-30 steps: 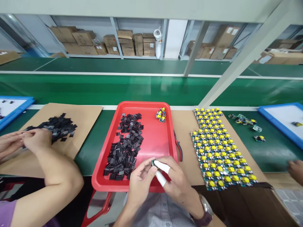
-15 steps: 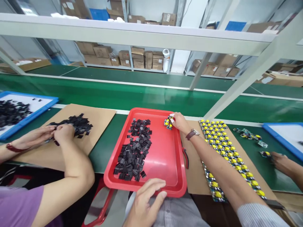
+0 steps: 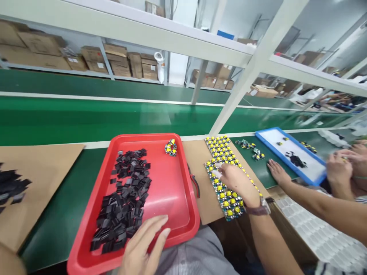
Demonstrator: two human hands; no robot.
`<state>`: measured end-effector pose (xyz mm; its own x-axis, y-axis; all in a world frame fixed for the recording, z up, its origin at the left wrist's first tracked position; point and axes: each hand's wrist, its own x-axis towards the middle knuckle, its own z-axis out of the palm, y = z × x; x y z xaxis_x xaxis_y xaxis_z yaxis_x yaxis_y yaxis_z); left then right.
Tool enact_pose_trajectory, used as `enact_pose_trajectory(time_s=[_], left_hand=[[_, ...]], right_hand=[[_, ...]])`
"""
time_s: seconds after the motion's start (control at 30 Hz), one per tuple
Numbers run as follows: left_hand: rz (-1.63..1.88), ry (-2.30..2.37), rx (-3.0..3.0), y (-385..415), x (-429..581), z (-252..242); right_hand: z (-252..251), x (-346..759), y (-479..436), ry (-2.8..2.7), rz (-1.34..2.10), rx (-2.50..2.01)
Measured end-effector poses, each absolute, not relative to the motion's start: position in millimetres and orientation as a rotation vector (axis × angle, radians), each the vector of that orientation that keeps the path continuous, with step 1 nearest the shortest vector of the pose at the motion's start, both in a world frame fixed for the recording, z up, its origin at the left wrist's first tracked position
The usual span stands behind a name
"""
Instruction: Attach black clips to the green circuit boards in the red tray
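Observation:
My left hand (image 3: 143,246) is at the near rim of a red tray (image 3: 192,202), fingers stretched out and holding nothing. Black square pieces (image 3: 123,206) lie heaped along the tray's left side. A small cluster of circuit boards with yellow parts (image 3: 171,148) sits in its far right corner. To the right, my right hand (image 3: 236,181), with white covers on the fingertips, reaches over rows of circuit boards with yellow tops (image 3: 219,147). Its thumb and forefinger are slightly apart at the left edge of the rows, and no board shows lifted between them.
Pliers with red-and-black handles (image 3: 195,185) lie beside the tray on cardboard (image 3: 205,208). Loose boards (image 3: 258,154) and a co-worker's hand (image 3: 278,172) are farther right, near a blue-rimmed tray (image 3: 263,135). A slanted white post (image 3: 233,97) rises behind the boards.
The view has swung right. My right hand has left the board cluster in the tray's far corner and moved right over the rows of boards. My left hand stays at the near rim.

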<state>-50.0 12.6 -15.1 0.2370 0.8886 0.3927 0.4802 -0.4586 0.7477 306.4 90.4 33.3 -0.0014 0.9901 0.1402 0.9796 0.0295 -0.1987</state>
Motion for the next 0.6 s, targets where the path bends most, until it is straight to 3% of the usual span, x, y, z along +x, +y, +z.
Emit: enact_pose_trajectory(time_s=[0.33,0.6], left_hand=[[0.991,0.947,2.225,25,-3,-6],[0.933,1.024,1.925,24,6,-14]], right_hand=[[-28,267,71,-1.954,-0.104,-2.201],[-23,264,82,-1.691,0.017,-2.079]])
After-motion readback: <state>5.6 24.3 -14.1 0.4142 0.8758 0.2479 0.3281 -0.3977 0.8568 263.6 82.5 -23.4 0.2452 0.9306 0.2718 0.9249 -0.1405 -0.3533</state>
